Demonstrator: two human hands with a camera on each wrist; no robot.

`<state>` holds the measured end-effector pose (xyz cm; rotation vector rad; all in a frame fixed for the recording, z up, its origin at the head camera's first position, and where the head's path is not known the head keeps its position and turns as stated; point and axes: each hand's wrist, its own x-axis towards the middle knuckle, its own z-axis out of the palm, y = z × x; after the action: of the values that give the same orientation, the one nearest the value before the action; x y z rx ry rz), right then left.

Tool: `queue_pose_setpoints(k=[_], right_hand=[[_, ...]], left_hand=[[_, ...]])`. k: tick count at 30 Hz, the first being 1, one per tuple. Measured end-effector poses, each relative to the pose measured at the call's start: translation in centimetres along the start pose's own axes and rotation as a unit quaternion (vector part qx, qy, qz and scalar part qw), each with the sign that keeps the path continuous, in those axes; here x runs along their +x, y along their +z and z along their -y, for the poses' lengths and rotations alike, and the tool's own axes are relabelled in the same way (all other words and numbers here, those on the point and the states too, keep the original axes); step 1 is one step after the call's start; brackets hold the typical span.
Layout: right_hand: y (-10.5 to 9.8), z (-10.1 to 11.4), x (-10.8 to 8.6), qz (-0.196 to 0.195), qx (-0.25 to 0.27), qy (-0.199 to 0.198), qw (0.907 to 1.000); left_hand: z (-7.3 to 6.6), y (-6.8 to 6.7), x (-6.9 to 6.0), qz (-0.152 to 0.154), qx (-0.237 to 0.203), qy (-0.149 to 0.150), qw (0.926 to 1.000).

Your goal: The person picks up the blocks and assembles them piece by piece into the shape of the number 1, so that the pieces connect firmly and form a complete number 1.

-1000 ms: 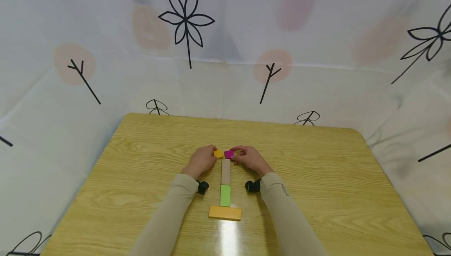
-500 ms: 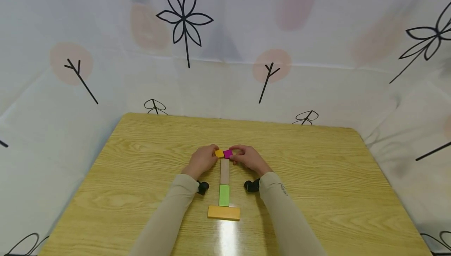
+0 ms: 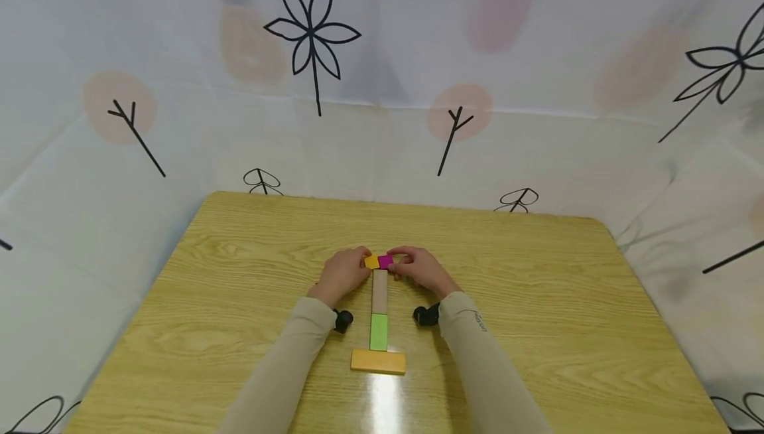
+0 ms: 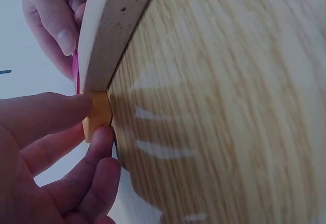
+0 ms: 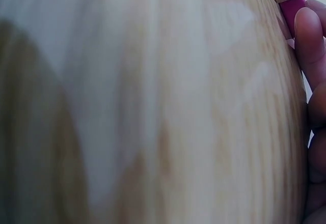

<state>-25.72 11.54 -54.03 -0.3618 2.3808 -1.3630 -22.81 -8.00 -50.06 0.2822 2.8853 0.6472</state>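
Note:
Side by side at the far end of a row of blocks lie a small yellow block (image 3: 373,262) and a magenta block (image 3: 385,261), their sides touching. My left hand (image 3: 343,273) pinches the yellow block between thumb and fingers; the left wrist view shows this yellow block (image 4: 98,116) against the end of the plain wood block (image 4: 109,40). From the other side my right hand (image 3: 422,271) pinches the magenta block, whose edge (image 5: 292,12) shows in the right wrist view. Toward me the row continues with the plain wood block, then a green block (image 3: 379,332).
An orange block (image 3: 378,361) lies crosswise at the near end of the row. All of it rests on a wood-grain table (image 3: 507,328). A white cloth (image 3: 382,142) with plant drawings hangs behind the table and at its sides.
The gap between the yellow and magenta blocks has closed: my left hand brought the yellow one rightward and my right hand the magenta one slightly leftward. The other blocks keep their arrangement.

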Motion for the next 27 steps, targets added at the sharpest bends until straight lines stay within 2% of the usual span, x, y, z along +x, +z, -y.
queue_pose_setpoints(k=[9,27], right_hand=[[0.12,0.01,0.14,0.000,-0.006,-0.007,1.0000],[0.04,-0.07,0.03,-0.006,-0.005,-0.006,1.0000]], left_hand=[[-0.16,-0.04,-0.12,0.001,0.027,-0.011,0.9996],[-0.15,0.42,0.06,-0.003,0.053,-0.013,0.9985]])
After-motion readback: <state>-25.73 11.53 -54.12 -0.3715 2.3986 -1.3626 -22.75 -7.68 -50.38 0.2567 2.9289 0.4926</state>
